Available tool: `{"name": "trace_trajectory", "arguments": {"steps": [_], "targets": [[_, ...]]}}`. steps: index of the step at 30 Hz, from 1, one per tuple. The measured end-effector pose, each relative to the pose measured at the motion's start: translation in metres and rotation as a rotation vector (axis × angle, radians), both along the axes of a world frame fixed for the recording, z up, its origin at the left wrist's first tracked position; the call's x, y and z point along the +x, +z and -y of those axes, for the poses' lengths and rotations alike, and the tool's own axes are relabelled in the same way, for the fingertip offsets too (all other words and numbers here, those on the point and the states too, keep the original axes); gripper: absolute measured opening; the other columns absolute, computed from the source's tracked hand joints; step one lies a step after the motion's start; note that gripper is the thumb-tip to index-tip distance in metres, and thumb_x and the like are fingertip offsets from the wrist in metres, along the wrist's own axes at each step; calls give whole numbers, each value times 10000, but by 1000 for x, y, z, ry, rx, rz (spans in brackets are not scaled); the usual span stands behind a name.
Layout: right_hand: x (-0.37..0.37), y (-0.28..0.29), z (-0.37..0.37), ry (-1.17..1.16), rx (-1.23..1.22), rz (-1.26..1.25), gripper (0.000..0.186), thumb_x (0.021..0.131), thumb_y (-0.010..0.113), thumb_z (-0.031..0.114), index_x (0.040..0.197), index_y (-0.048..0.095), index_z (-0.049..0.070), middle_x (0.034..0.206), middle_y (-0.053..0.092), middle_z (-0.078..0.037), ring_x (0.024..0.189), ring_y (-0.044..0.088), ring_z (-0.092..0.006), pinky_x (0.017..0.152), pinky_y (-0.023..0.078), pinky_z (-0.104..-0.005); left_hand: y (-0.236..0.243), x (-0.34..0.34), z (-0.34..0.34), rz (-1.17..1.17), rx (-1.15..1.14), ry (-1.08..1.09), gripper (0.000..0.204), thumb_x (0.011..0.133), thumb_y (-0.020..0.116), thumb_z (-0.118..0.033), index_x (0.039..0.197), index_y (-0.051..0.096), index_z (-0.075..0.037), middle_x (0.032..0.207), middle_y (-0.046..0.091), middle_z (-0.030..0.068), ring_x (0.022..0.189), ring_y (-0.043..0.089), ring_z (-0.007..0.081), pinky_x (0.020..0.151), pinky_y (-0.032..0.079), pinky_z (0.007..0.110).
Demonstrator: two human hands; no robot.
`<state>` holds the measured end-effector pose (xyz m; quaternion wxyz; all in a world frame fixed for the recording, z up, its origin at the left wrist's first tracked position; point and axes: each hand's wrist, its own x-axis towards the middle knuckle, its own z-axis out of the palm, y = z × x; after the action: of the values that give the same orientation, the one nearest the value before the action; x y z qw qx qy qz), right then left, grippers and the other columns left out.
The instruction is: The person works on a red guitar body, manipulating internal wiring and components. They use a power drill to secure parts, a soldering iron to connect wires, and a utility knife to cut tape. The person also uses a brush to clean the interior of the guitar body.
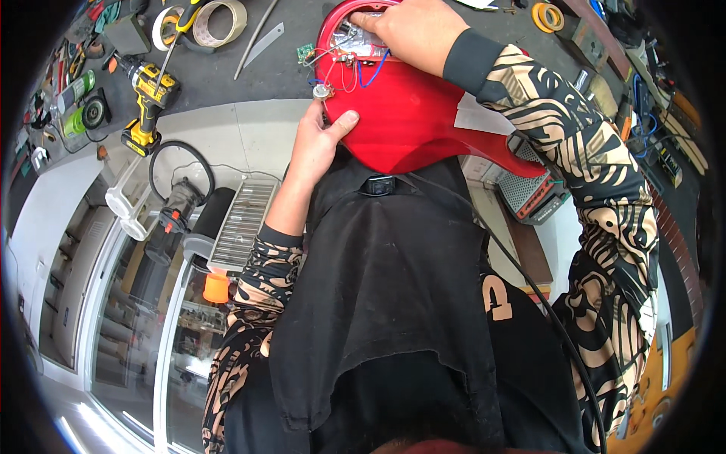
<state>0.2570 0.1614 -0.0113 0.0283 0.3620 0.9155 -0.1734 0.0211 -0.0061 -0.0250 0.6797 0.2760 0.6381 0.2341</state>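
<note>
A red electric guitar body (pixel 412 113) lies face down on the grey workbench (pixel 280 72), pressed against my black apron. My left hand (pixel 319 140) grips its left edge, thumb on the red surface, beside a small round metal part (pixel 321 91) hanging on wires. My right hand (pixel 412 30) rests over the open foil-lined cavity (pixel 355 44) at the top, fingers on the loose electronics. Blue and red wires (pixel 370 72) trail out of the cavity. A small green circuit board (pixel 305 52) sits just left of the body.
A yellow and black cordless drill (pixel 149 94) stands at the left of the bench. Tape rolls (pixel 219 21) and a metal strip (pixel 265 44) lie at the back. Below the bench edge are a power tool (pixel 175 216), a metal grille (pixel 242 223) and an orange cup (pixel 216 287). Tools crowd the right side.
</note>
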Motion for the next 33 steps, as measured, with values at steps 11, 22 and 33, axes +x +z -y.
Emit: {"name": "trace_trajectory", "arguments": {"steps": [11,22,33], "targets": [[-16,-1,-16,129,-5,29,346,1018,584,182,1322,731,106,835,782,-114,763,779,-295,657,586,-430,-4,-15,-1,5,-27,23,532,1042,764,-211,1475,569,28,1321,734,152,1157,729,231,1006,583,409],[-24,1,-16,79,-58,54,310,1013,586,168,1276,731,91,849,785,-123,776,782,-309,673,597,-439,4,-19,-6,-5,-50,59,532,1027,780,-203,1460,583,37,1300,741,156,1150,727,222,1013,575,387],[-7,13,-14,86,-23,-154,294,986,609,133,1243,736,67,845,774,-116,793,780,-299,688,595,-434,4,-24,-10,-8,-64,52,554,1021,786,-151,1473,551,64,1345,723,198,1210,725,260,1053,586,400]]}}
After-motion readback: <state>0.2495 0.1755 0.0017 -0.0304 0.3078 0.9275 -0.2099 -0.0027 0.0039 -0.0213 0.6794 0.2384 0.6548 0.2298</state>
